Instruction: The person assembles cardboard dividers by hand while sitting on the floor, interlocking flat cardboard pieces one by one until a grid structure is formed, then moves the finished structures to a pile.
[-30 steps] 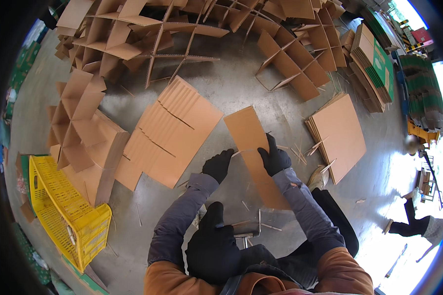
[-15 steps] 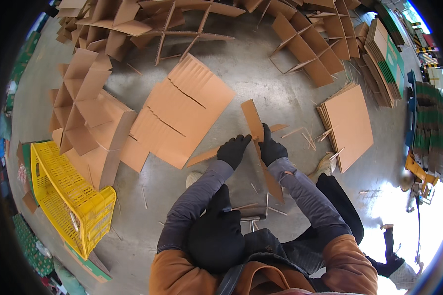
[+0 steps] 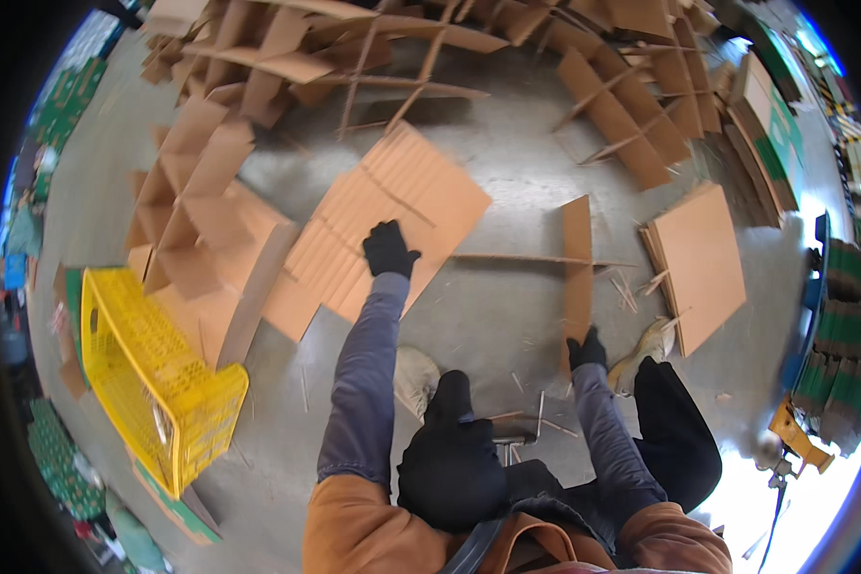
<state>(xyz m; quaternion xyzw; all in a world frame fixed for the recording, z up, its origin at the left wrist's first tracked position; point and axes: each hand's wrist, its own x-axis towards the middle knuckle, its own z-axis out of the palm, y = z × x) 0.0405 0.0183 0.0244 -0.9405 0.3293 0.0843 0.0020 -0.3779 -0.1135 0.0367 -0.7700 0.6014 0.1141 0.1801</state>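
A: What takes up the most room?

B: A heap of brown cardboard grid dividers point(image 3: 359, 62) across the top of the frame. Next comes a fanned stack of flat, slotted brown cardboard sheets point(image 3: 450, 191), left of centre.

A: And after those?

B: A yellow, slatted plastic crate point(image 3: 167, 383) at lower left, then a pile of plain brown cardboard panels point(image 3: 703, 263) at right.

A: What lies between the stack and the pile?

B: A pair of interlocked brown cardboard strips point(image 3: 576, 225), right of centre on the grey concrete floor point(image 3: 507, 316). One runs up the frame; the other crosses it, seen edge-on.

A: The hands?

B: The left black-gloved hand point(image 3: 390, 251) is over the fanned stack, thumb well out from the fingers, nothing visibly gripped. The right black-gloved hand point(image 3: 586, 352) overlaps the lower end of the upright strip; I can't tell whether its fingers close on it.

A: How would the cardboard handle?

B: Light, I'd judge, and stiff along its length, but easily creased at the slots. I'd hold the strips near the crossing, and lift a loose sheet by its outer edge, clear of the cuts. Gloves may make separating sheets fiddly.

A: Anything smaller?

B: Thin cardboard slivers point(image 3: 626, 292) beside the pile.
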